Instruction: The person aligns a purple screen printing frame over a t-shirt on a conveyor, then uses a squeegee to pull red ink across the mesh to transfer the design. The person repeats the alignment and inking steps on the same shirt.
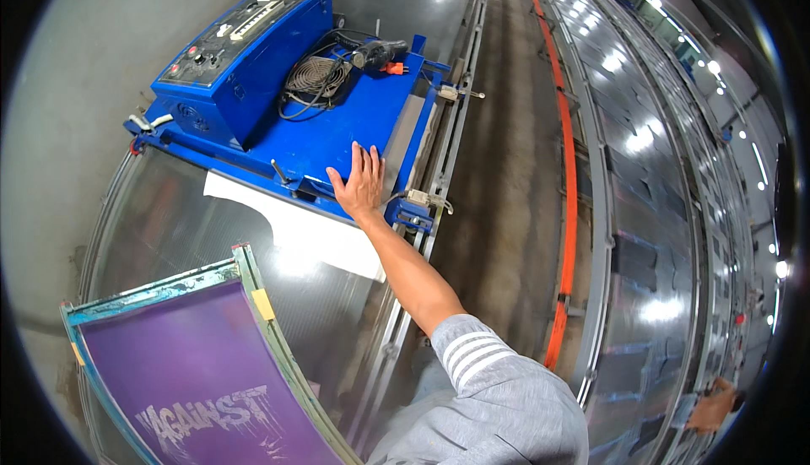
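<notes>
My right hand (pixel 361 182), fingers apart, rests flat on the front part of the blue deck (pixel 354 110) of a wheeled machine. A blue control box (pixel 219 102) with knobs and switches stands on the deck, beside coiled cable, a round grille (pixel 314 78) and a dark handheld tool (pixel 375 56). A white flat piece, apparently fabric (pixel 329 246), lies on the bench just below the machine. A screen frame (pixel 194 364) with purple mesh and pale lettering lies at the lower left. My left hand is not in view.
Metal rails (pixel 456 144) run along the bench. An aisle floor (pixel 506 170) and an orange rail (pixel 569 237) lie to the right, alongside long shiny benches (pixel 641 271) with dark pieces. A small brown and blue shape at the lower right is too unclear to make out.
</notes>
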A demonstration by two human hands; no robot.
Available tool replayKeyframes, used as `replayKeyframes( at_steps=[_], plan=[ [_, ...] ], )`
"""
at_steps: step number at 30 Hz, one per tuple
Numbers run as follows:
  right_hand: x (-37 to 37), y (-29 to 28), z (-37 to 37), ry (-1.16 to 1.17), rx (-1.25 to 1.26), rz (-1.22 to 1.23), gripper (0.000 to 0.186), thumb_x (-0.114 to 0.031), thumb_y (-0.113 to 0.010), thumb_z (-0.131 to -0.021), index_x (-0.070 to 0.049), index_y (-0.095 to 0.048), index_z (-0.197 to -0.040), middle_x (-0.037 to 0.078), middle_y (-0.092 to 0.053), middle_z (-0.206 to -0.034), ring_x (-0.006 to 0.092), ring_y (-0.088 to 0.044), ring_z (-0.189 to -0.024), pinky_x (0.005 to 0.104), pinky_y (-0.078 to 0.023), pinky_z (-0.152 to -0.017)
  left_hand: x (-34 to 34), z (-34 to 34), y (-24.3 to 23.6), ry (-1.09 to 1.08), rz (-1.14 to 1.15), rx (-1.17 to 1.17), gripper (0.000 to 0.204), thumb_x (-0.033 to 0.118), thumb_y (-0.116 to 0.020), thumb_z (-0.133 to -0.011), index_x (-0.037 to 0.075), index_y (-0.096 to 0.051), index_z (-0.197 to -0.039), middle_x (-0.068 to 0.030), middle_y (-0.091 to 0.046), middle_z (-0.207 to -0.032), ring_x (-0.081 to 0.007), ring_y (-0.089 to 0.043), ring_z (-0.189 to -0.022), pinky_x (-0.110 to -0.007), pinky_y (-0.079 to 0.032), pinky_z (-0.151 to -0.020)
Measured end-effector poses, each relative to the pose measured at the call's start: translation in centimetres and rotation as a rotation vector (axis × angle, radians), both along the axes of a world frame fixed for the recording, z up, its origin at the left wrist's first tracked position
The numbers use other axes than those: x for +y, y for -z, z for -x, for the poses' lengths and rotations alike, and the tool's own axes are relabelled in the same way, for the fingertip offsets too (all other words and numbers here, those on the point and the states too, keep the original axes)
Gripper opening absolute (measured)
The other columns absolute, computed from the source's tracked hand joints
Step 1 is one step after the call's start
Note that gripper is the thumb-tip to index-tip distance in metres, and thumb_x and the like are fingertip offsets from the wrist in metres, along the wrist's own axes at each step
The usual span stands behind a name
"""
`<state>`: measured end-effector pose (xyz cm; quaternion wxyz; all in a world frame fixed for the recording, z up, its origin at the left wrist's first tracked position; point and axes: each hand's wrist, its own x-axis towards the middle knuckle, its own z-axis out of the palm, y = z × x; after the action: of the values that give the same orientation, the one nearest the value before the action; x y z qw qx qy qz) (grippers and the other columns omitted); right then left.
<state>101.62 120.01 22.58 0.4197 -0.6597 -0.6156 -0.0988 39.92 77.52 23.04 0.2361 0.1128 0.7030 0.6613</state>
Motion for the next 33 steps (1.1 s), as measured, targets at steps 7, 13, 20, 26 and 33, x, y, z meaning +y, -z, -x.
replayKeyframes(
  at_steps=[7,13,20,26,33],
  plan=[
    [6.7,-0.4,-2.0,0.049,-0.002,0.169,0.085,-0.066,-0.047,-0.093,0.000,-0.040,-0.146,0.024,-0.050,-0.143,0.0402,-0.034,-0.143,0.0623,-0.022,-0.116,-16.7,-1.7,-9.6,-0.164,0.042,0.038,0.064,0.046,-0.065,-0.095,0.008,-0.050,-0.144,-0.0095,-0.054,-0.142,-0.0296,-0.052,-0.124,-0.045,-0.045,-0.103],
    [12.7,-0.1,-7.2,0.097,-0.052,0.241,0.084,-0.067,-0.047,-0.093,-0.003,-0.038,-0.148,0.022,-0.045,-0.148,0.0349,-0.032,-0.145,0.0613,-0.022,-0.117,-30.3,-5.7,-16.9,-0.299,0.083,-0.007,0.063,0.045,-0.065,-0.095,0.008,-0.050,-0.143,-0.0096,-0.054,-0.141,-0.0297,-0.053,-0.124,-0.045,-0.045,-0.103],
    [15.8,-0.9,-15.8,0.071,-0.043,0.350,0.078,-0.062,-0.047,-0.096,-0.003,-0.039,-0.146,0.022,-0.044,-0.148,0.0331,-0.033,-0.145,0.0674,-0.017,-0.115,-38.0,-10.2,-22.3,-0.409,0.064,-0.153,0.062,0.045,-0.065,-0.095,0.008,-0.050,-0.143,-0.0097,-0.055,-0.141,-0.0297,-0.053,-0.124,-0.045,-0.045,-0.103],
    [19.1,-4.9,-19.6,-0.038,-0.079,0.604,0.078,-0.062,-0.035,-0.099,-0.005,-0.035,-0.152,0.015,-0.039,-0.156,0.0315,-0.019,-0.152,0.0668,-0.006,-0.117,-38.3,-18.8,-25.5,0.142,-0.121,-0.295,0.053,0.037,-0.064,-0.098,0.006,-0.053,-0.139,-0.0093,-0.060,-0.133,-0.0262,-0.059,-0.109,-0.041,-0.051,-0.092],
    [-5.5,2.6,-15.0,-1.323,0.168,0.694,0.015,-0.014,-0.066,-0.087,-0.003,-0.070,-0.096,0.014,-0.071,-0.096,0.0306,-0.068,-0.086,0.0413,-0.055,-0.082,-32.0,-23.2,-32.6,-0.314,0.225,-0.169,0.055,0.040,-0.059,-0.100,0.005,-0.050,-0.142,-0.0088,-0.059,-0.133,-0.0242,-0.059,-0.108,-0.039,-0.050,-0.092]
  ],
)
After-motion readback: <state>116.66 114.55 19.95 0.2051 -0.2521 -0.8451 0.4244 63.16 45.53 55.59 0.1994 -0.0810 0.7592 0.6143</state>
